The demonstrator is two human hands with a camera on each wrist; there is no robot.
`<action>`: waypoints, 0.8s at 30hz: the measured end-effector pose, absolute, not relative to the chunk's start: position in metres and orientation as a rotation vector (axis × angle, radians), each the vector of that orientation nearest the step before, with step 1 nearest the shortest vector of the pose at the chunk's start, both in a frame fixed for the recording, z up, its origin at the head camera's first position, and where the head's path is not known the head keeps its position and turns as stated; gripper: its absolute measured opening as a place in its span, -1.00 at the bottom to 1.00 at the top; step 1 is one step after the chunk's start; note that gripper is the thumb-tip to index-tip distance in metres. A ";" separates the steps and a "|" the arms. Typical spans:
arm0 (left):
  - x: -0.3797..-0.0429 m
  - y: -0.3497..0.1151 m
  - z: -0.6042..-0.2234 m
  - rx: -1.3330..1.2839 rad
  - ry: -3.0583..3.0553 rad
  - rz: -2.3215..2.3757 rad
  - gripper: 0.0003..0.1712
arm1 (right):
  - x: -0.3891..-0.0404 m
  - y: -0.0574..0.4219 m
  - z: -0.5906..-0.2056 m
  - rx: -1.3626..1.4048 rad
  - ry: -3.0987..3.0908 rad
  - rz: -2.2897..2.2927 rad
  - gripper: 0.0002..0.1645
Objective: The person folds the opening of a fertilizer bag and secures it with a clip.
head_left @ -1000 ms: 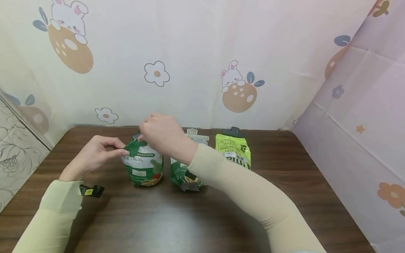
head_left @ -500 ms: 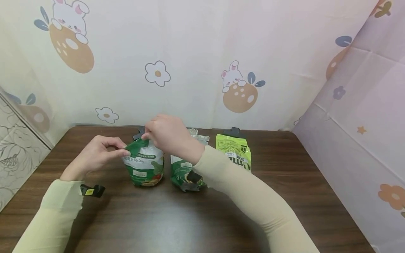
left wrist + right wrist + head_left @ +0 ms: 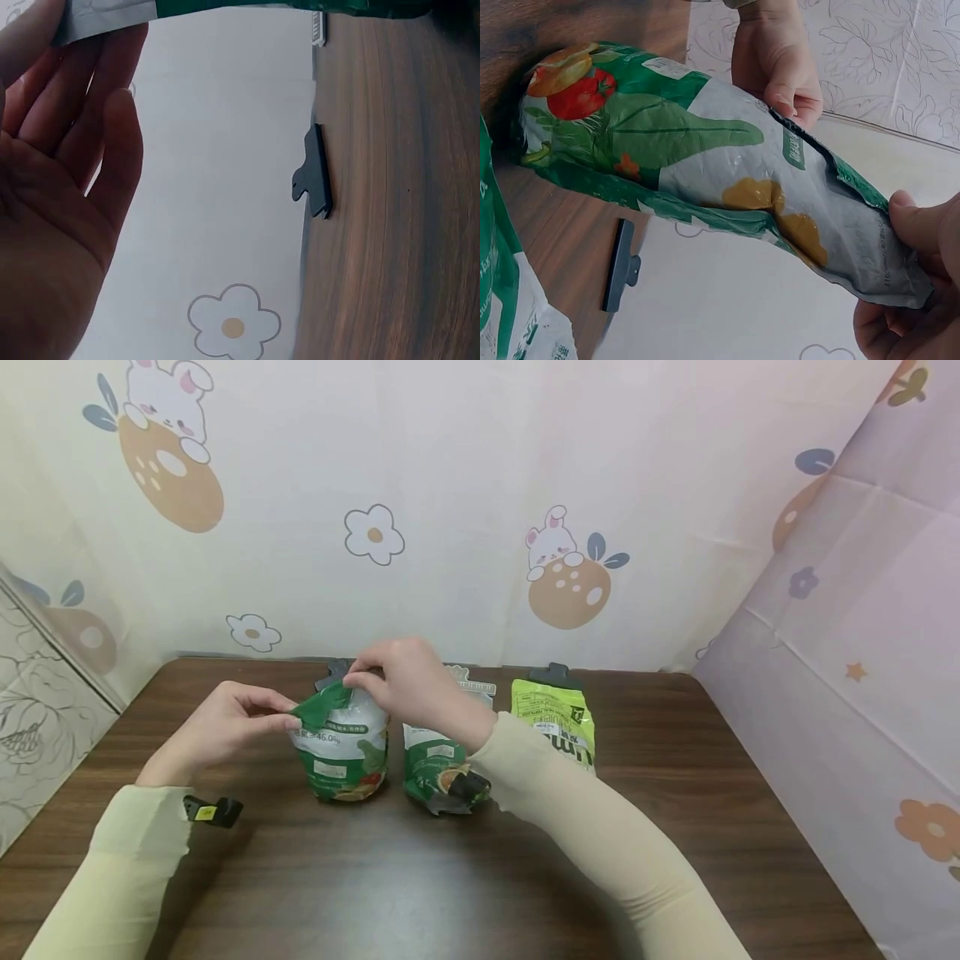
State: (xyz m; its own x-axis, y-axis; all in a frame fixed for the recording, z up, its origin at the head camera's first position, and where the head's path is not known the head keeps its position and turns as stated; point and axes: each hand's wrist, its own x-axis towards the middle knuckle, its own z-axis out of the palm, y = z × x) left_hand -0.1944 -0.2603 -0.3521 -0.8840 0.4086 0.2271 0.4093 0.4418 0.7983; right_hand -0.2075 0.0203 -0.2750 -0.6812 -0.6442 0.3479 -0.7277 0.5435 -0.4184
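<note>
A green and white printed bag (image 3: 339, 750) with vegetable pictures stands upright at the left of the table. My left hand (image 3: 225, 731) pinches the left corner of its top edge between thumb and fingers. At the opposite corner, my right hand (image 3: 420, 689) pinches the same edge. A green flap (image 3: 324, 703) of the top is folded over toward me. The right wrist view shows the bag's side (image 3: 690, 142) with its top drawn flat between the two hands. On the table behind the bag lies a dark bag clip (image 3: 320, 172), apart from both hands.
Beside it stands a second green and white bag (image 3: 435, 764) with a pale clip (image 3: 476, 685) at its top. Farther right is a yellow-green bag (image 3: 551, 706) with a dark clip (image 3: 555, 675). A patterned curtain (image 3: 457, 593) hangs behind the wooden table (image 3: 337, 877).
My right hand has shifted slightly right and down along the bag's top, uncovering more of the green flap and the dark clip behind. My left hand has stayed nearly in place.
</note>
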 end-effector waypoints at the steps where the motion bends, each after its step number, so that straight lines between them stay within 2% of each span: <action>1: -0.195 -0.261 -0.352 -0.761 -2.663 -1.485 -0.89 | -0.208 0.020 -0.276 1.182 -2.610 0.831 -0.82; 9: -0.197 -0.266 -0.355 -0.723 -2.706 -1.483 -0.85 | -0.206 0.019 -0.280 1.204 -2.551 0.855 -0.84; 15: -0.203 -0.269 -0.359 -0.661 -2.803 -1.397 -0.61 | -0.206 0.021 -0.284 1.191 -2.534 0.846 -0.84; 24: -0.226 -0.261 -0.372 -0.345 -2.776 -1.574 -0.45 | -0.207 0.019 -0.283 1.187 -2.559 0.826 -0.81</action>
